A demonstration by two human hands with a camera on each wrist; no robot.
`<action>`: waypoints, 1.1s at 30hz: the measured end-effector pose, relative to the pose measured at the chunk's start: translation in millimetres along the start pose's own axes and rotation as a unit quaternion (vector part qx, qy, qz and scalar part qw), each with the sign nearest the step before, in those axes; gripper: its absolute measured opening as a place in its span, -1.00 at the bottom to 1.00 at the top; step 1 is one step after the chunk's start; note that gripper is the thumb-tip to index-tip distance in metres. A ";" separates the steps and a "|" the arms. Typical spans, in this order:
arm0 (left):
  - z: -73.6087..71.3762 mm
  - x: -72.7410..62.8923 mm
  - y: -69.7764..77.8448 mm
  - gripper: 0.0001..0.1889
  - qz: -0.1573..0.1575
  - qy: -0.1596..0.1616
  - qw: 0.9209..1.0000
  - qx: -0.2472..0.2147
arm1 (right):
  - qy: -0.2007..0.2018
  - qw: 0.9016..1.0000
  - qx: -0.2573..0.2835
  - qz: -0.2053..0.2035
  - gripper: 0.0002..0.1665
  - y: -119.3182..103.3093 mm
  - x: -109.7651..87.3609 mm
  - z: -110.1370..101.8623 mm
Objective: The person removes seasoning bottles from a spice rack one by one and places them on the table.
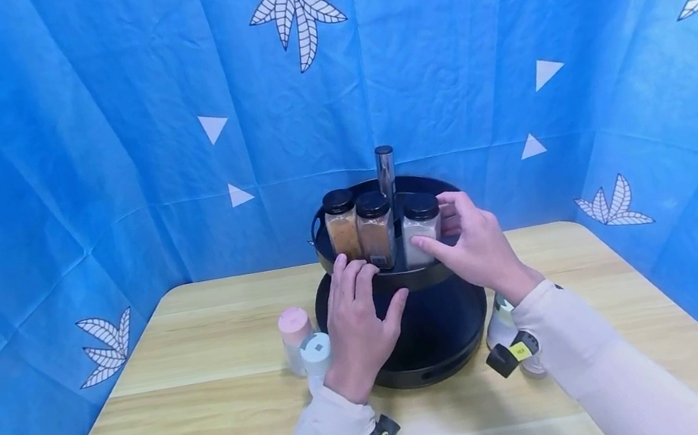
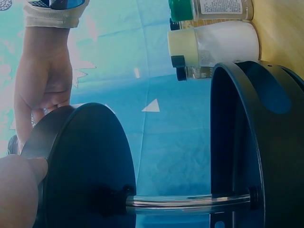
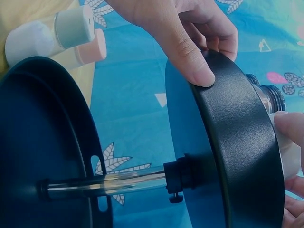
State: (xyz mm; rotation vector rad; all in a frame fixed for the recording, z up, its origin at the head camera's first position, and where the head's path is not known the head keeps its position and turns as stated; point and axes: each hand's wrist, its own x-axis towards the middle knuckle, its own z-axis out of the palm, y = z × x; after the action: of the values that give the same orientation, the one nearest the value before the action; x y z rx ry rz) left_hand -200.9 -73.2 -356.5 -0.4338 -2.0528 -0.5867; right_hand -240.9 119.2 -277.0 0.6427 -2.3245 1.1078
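A black two-tier rack [image 1: 432, 278] stands on the table, with a chrome post [image 3: 133, 181] joining its round trays. My left hand [image 1: 358, 324] holds the upper tray's front-left wall, fingers over the rim and thumb lower down. At the right side of that tray, my right hand [image 1: 482, 249] grips a clear spice jar [image 1: 420, 228] with a black lid and pale contents, thumb in front and fingers behind. Left of it, an orange-brown spice jar [image 1: 343, 235] and a brown spice jar [image 1: 377, 237] stand upright in the upper tray. The lower tray [image 3: 42, 128] shows a bare inside.
Left of the rack are a pink-lidded bottle [image 1: 294, 327] and a bottle with a pale green lid [image 1: 316, 350]. More containers, including a white shaker bottle [image 2: 228, 43], stand right of it, partly hidden by my right arm. A blue patterned curtain [image 1: 430, 42] surrounds the wooden table [image 1: 212, 394].
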 end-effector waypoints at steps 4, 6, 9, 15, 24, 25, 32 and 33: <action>0.5 0.1 0.1 -0.47 0.001 -0.001 1.000 -0.001 | 0.000 1.000 -0.001 0.003 -0.19 0.6 -0.5 -0.1; 0.8 0.2 0.1 -0.47 0.001 -0.002 1.000 -0.001 | 0.000 1.000 -0.001 0.004 -0.19 0.8 -0.6 -0.2; 1.0 0.3 0.0 -0.47 0.002 0.000 1.000 0.000 | 0.000 1.000 0.001 0.003 -0.19 1.2 -0.3 -0.3; 1.3 0.1 -0.2 -0.46 0.002 0.001 1.000 -0.001 | 0.001 1.000 -0.002 0.002 -0.19 1.6 0.4 -0.1; 1.6 -0.1 -0.4 -0.47 0.001 0.001 1.000 -0.002 | 0.003 1.000 0.000 -0.001 -0.20 1.9 1.5 -0.6; 1.7 -0.1 -0.5 -0.47 0.001 0.001 1.000 -0.002 | 0.003 1.000 0.000 -0.001 -0.20 2.1 1.6 -0.7; 1.9 -0.3 -1.6 -0.47 0.001 0.002 1.000 -0.002 | 0.007 1.000 -0.004 -0.006 -0.21 2.6 2.1 -0.7; 1.8 -0.2 -1.5 -0.47 0.001 0.001 1.000 -0.001 | 0.008 1.000 -0.004 -0.007 -0.21 2.5 2.2 -0.7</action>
State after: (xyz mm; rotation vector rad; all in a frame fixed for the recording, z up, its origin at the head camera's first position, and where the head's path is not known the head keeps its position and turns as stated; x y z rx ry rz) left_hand -202.9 -73.5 -357.9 -0.4361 -2.0495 -0.5891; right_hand -243.9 120.7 -276.8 0.6445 -2.3072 1.0920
